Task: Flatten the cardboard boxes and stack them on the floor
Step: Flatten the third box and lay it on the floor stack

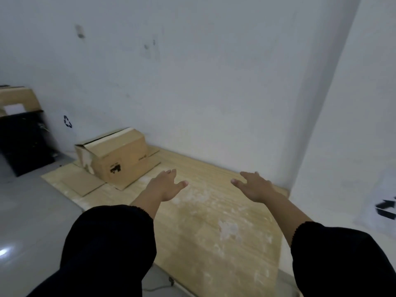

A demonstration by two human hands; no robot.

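Hovering over the wooden board (214,228), the left hand (166,186) and right hand (256,187) are spread, holding nothing. Farther left, an unflattened brown cardboard box (122,160) sits on flattened cardboard (83,182) by the wall (214,82), long axis along it, flaps loosely closed, left end scuffed.

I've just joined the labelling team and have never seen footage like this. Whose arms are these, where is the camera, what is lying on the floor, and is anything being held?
There is no machine here. A person wears a single camera on the head, looking forward and down, so the two black-sleeved arms are their own. The left hand and right hand are stretched out with open fingers and hold nothing. On the floor along the wall lies a pale wood-patterned sheet. At its far left end, an unflattened cardboard box stands on flat cardboard pieces.
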